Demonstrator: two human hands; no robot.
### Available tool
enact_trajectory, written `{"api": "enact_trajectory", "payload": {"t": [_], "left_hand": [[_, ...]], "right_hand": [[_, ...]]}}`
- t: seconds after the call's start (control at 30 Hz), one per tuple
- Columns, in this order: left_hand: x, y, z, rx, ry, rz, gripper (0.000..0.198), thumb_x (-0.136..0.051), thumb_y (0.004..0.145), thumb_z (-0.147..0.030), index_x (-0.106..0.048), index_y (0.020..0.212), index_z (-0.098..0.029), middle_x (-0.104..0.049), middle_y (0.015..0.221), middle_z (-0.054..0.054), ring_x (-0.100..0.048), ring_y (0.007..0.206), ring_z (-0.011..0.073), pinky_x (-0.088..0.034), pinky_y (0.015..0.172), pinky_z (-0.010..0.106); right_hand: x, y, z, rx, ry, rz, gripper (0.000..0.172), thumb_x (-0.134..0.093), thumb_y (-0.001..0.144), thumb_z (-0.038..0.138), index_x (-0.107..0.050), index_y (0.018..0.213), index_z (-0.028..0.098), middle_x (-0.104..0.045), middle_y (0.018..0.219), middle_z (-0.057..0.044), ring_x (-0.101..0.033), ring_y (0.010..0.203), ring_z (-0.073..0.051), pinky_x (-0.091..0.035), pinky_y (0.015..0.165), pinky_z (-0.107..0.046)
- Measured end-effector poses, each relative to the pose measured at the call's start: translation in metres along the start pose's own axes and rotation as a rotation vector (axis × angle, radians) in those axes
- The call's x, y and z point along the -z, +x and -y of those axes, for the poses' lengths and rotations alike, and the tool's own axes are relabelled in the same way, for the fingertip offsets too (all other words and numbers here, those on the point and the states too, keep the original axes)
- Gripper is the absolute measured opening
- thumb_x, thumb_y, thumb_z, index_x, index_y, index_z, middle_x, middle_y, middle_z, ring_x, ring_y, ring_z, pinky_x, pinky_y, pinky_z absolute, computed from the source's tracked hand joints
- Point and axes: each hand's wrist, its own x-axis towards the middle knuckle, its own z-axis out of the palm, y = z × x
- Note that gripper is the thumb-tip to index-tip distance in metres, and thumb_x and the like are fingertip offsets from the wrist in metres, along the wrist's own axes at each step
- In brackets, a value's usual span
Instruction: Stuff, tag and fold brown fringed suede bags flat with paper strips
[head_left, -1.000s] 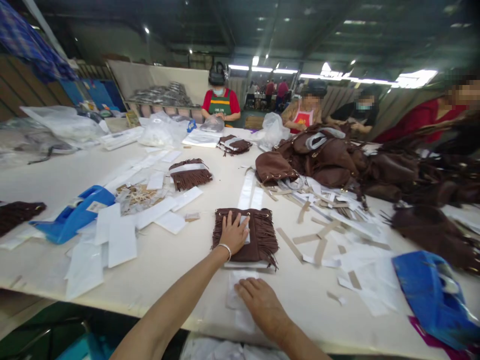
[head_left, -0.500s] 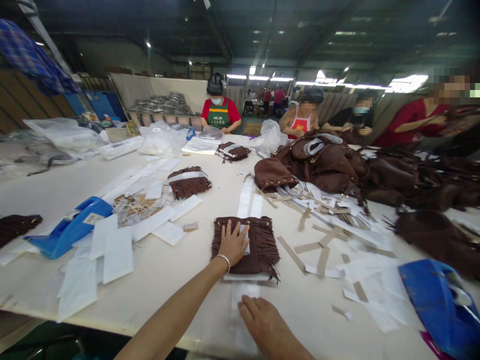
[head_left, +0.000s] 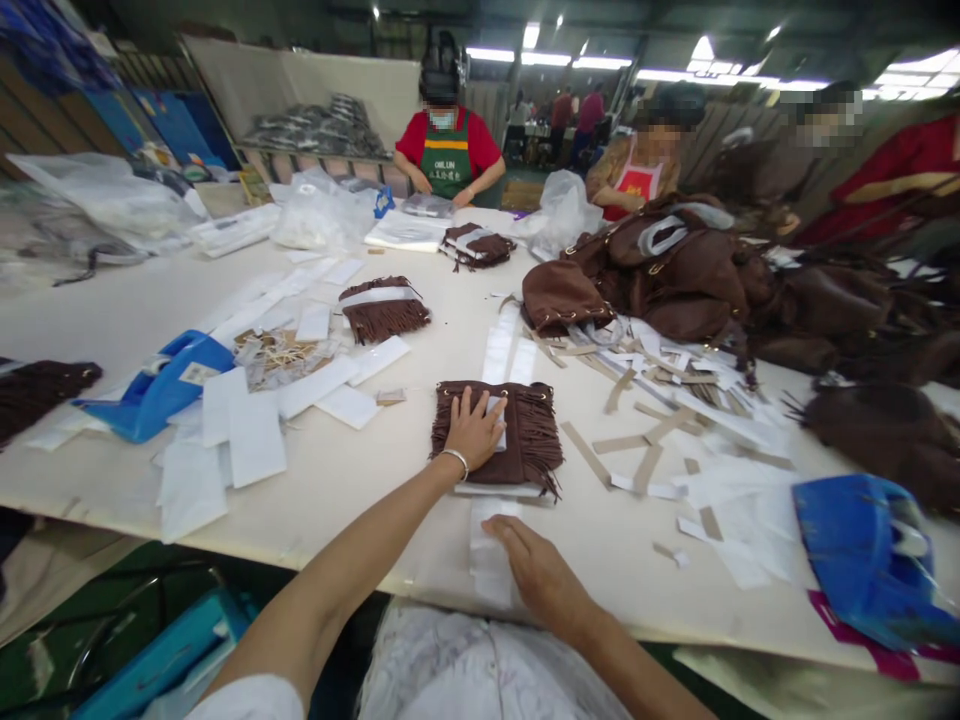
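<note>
A dark brown fringed bag (head_left: 517, 465) lies flat on the table, with a row of small metal eyelets along its far edge. My left hand (head_left: 474, 428) rests on it with fingers spread, over a small pale rectangular piece (head_left: 495, 412). A white strip (head_left: 487, 560) runs out from under the near edge of the bag toward me. On this near end, my right hand (head_left: 536, 565) is closed, thumb and fingers at the strip's right side. Other white strips (head_left: 499, 345) extend beyond the far edge of the bag.
Blue tape dispensers stand left (head_left: 169, 385) and right (head_left: 862, 550). White sheets (head_left: 255, 430) and cardboard scraps (head_left: 622, 440) lie around. A wrapped fringed bag (head_left: 386, 310) sits farther off, and brown bags (head_left: 690, 270) are piled at right. A co-worker (head_left: 450, 150) is across the table.
My view has tipped downward, bringing the table's near edge and my lap into sight. Both hands keep about the same places on the bag and strip.
</note>
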Motion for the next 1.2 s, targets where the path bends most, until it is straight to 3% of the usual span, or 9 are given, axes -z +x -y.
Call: {"api": "enact_trajectory", "payload": {"t": [0.2,0.33,0.57,0.77,0.87,1.0,1.2], "left_hand": [[0.000,0.000,0.001,-0.002,-0.006,-0.010,0.052,-0.034,0.095,-0.045,-0.033,0.145,-0.033,-0.035,0.152,0.004,-0.011,0.144,0.0360,-0.012,0.114,0.059],[0.000,0.001,0.002,-0.008,-0.012,-0.009,0.052,-0.033,0.095,-0.046,-0.033,0.145,-0.033,-0.036,0.152,0.004,-0.012,0.144,0.0365,-0.013,0.114,0.059],[-0.001,0.002,0.004,-0.014,-0.013,-0.010,0.052,-0.032,0.095,-0.046,-0.032,0.146,-0.033,-0.036,0.151,0.004,-0.010,0.144,0.0369,-0.013,0.114,0.059],[-0.001,0.002,0.004,-0.018,0.001,-0.001,0.051,-0.033,0.095,-0.046,-0.033,0.145,-0.034,-0.035,0.152,0.004,-0.011,0.144,0.0363,-0.013,0.114,0.059],[-0.001,0.002,0.004,-0.019,0.001,-0.010,0.051,-0.034,0.095,-0.045,-0.033,0.145,-0.034,-0.036,0.152,0.004,-0.011,0.144,0.0361,-0.013,0.114,0.059],[-0.002,0.001,0.003,-0.019,-0.004,-0.051,0.051,-0.034,0.095,-0.044,-0.034,0.144,-0.033,-0.038,0.150,0.004,-0.013,0.143,0.0375,-0.015,0.114,0.059],[-0.004,-0.001,0.003,-0.020,0.005,-0.108,0.049,-0.036,0.095,-0.045,-0.036,0.143,-0.033,-0.040,0.149,0.004,-0.017,0.143,0.0360,-0.018,0.113,0.059]], "right_hand": [[0.013,0.019,-0.010,-0.077,0.115,-0.267,0.025,-0.038,0.095,0.010,-0.056,0.109,0.020,-0.065,0.099,-0.007,-0.064,0.095,-0.017,-0.055,0.083,-0.032],[0.019,0.029,-0.010,-0.124,0.171,-0.324,0.013,-0.045,0.096,0.021,-0.058,0.101,0.020,-0.066,0.092,-0.006,-0.065,0.088,-0.017,-0.054,0.079,-0.030],[0.012,0.015,-0.011,-0.098,0.190,-0.195,0.018,-0.040,0.099,0.022,-0.056,0.105,0.020,-0.064,0.094,-0.006,-0.063,0.090,-0.016,-0.052,0.080,-0.029],[0.016,0.007,-0.009,-0.066,0.195,-0.085,0.028,-0.036,0.097,0.013,-0.052,0.119,0.019,-0.062,0.111,-0.009,-0.059,0.109,-0.016,-0.050,0.093,-0.031],[0.011,0.000,-0.009,-0.049,0.108,-0.027,0.029,-0.036,0.096,0.010,-0.055,0.115,0.019,-0.063,0.111,-0.009,-0.061,0.105,-0.017,-0.053,0.090,-0.031],[-0.001,-0.012,-0.011,-0.005,-0.036,-0.104,0.024,-0.038,0.095,0.011,-0.059,0.104,0.018,-0.067,0.104,-0.010,-0.065,0.097,-0.019,-0.056,0.084,-0.031],[-0.003,-0.018,-0.018,0.172,-0.152,-0.270,0.029,-0.034,0.095,0.010,-0.060,0.105,0.019,-0.071,0.096,-0.009,-0.069,0.089,-0.016,-0.058,0.079,-0.024]]}}
